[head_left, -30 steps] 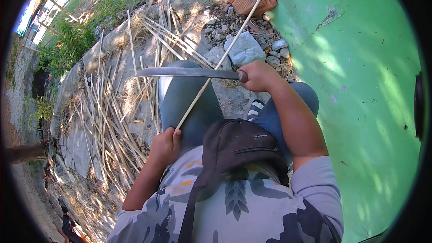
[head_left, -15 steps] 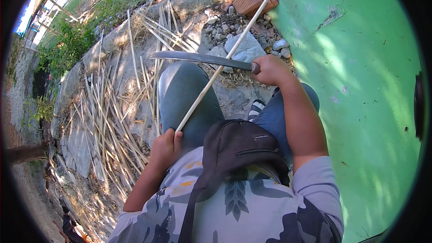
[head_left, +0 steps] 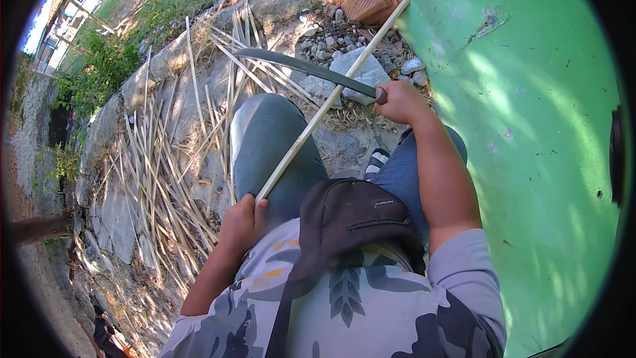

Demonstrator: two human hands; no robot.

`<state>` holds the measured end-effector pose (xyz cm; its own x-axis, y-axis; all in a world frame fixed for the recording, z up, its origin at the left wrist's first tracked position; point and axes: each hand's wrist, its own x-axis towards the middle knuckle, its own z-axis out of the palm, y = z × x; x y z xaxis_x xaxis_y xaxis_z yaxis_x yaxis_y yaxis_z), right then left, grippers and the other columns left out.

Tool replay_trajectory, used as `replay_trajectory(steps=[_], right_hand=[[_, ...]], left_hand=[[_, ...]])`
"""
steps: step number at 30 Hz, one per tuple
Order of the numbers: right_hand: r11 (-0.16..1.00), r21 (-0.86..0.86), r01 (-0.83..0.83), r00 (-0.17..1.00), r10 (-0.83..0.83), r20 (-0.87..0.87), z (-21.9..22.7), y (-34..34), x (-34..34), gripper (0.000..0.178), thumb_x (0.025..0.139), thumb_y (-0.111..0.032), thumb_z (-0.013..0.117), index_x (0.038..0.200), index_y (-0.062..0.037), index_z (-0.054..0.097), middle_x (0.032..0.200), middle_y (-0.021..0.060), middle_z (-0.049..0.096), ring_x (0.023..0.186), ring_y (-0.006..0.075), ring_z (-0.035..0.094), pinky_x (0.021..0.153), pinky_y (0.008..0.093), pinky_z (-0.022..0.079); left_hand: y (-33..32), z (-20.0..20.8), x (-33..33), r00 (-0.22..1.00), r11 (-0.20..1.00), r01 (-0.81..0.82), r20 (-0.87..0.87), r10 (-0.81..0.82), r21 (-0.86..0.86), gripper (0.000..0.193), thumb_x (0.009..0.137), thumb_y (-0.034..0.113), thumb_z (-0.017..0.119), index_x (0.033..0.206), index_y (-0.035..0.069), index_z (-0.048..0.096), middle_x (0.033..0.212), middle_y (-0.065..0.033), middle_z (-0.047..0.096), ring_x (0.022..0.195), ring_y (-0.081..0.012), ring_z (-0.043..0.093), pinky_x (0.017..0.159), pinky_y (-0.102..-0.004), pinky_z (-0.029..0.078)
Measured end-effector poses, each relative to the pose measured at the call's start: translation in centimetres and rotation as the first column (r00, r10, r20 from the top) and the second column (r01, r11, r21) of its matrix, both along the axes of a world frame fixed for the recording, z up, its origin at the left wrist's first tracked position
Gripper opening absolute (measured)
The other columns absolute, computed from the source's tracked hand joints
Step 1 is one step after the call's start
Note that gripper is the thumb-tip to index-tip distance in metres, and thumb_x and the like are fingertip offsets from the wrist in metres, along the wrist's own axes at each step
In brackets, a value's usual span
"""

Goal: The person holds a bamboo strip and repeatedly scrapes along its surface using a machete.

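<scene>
My left hand (head_left: 242,225) is closed around the near end of a long pale wooden stick (head_left: 306,134), close to my left thigh. The stick slants up and to the right, its far end near some red bricks. Out to the right, my right hand (head_left: 400,101) grips the handle of a machete (head_left: 301,66). Its long, slightly curved dark blade points left and crosses the stick at about mid-length; whether the edge bites into the wood I cannot tell.
Many pale sticks (head_left: 159,179) lie heaped on the stony ground to the left. Beyond my knees are gravel and stones (head_left: 361,69) and several red bricks (head_left: 372,1). A green painted floor (head_left: 536,159) spreads on the right. A dark bag (head_left: 361,215) rests on my lap.
The machete's tip has swung slightly away from me and right, so the blade tilts more. The stick's far end has shifted a little right and nearer. Both hands keep their grips.
</scene>
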<state>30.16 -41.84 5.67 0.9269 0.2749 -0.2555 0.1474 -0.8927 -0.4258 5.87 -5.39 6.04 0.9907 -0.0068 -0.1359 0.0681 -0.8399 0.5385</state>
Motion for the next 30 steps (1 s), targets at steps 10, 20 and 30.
replay_trajectory(steps=[10, 20, 30], right_hand=[[0.945, 0.255, 0.203, 0.979, -0.202, -0.029, -2.7, -1.8, 1.5, 0.029, 0.075, -0.026, 0.071, 0.096, -0.0063, 0.072, 0.09, 0.0165, 0.073, 0.085, 0.0327, 0.07, 0.077, 0.0409, 0.054], [0.958, 0.199, 0.206, 0.976, -0.217, 0.036, -2.2, -0.9, 0.6, 0.03, 0.076, -0.028, 0.074, 0.095, -0.006, 0.071, 0.089, 0.0142, 0.072, 0.083, 0.0294, 0.069, 0.076, 0.0399, 0.053], [0.952, 0.207, 0.226, 0.973, -0.23, -0.005, -1.9, -0.5, 0.6, 0.03, 0.075, -0.028, 0.074, 0.097, -0.0074, 0.073, 0.093, 0.0151, 0.072, 0.088, 0.0309, 0.07, 0.08, 0.0399, 0.054]], left_hand=[[0.3, 0.3, 0.3, 0.999, 1.0, 0.021, -0.034, -0.022, -0.021, 0.038, 0.1, 0.031, 0.055, 0.078, 0.001, 0.049, 0.063, -0.0278, 0.055, 0.063, -0.0501, 0.058, 0.058, -0.0552, 0.045], [0.9, -0.4, 0.3, 0.999, 0.999, 0.035, -0.001, -0.035, -0.003, 0.036, 0.098, 0.029, 0.055, 0.079, 0.0, 0.051, 0.064, -0.0284, 0.056, 0.063, -0.0515, 0.058, 0.058, -0.0577, 0.045], [1.0, -0.3, 0.4, 0.999, 0.999, 0.035, -0.02, -0.035, -0.029, 0.039, 0.1, 0.033, 0.052, 0.079, 0.0, 0.052, 0.066, -0.0295, 0.056, 0.066, -0.0526, 0.058, 0.06, -0.0578, 0.045]])
